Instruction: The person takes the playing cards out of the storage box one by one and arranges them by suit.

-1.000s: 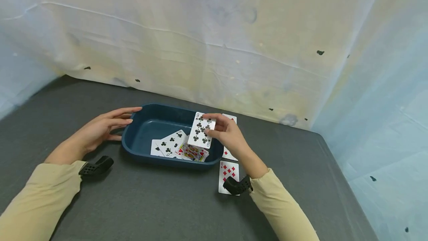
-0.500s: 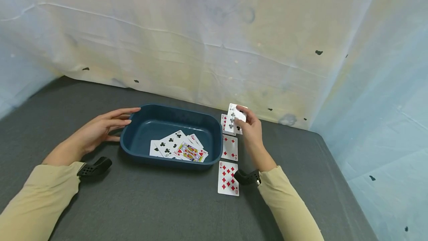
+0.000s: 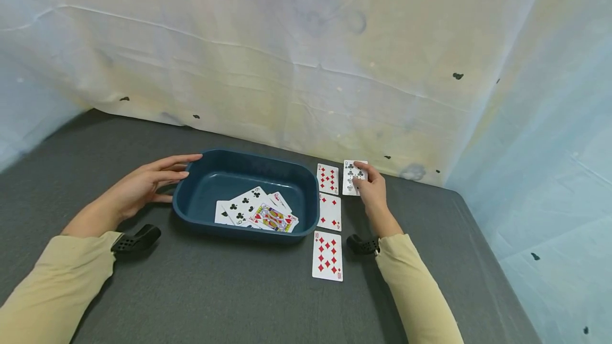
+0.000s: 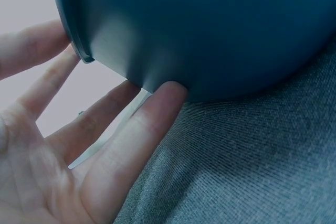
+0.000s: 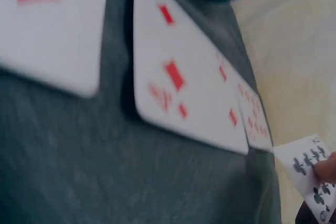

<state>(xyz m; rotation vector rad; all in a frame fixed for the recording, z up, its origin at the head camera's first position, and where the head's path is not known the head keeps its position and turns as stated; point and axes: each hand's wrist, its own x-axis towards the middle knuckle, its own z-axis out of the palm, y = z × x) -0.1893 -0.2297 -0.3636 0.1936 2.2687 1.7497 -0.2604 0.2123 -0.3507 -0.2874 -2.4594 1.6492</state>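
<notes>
One nine of clubs point(image 3: 351, 173) to watch, pinched in right hand point(image 3: 374, 190) at three o'clock from nine of diamonds point(image 3: 327, 179), liable to skew if released unevenly (mind left hand point(image 3: 138, 187), fingers spread against blue tray point(image 3: 234, 178) at nine o'clock).

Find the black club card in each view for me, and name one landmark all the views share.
Head: the club card is right of centre, under the fingers of the right hand.
Left wrist: not in it.
Right wrist: the club card is at the lower right edge.
Shared landmark: the blue tub, at the top in both wrist views.
</notes>
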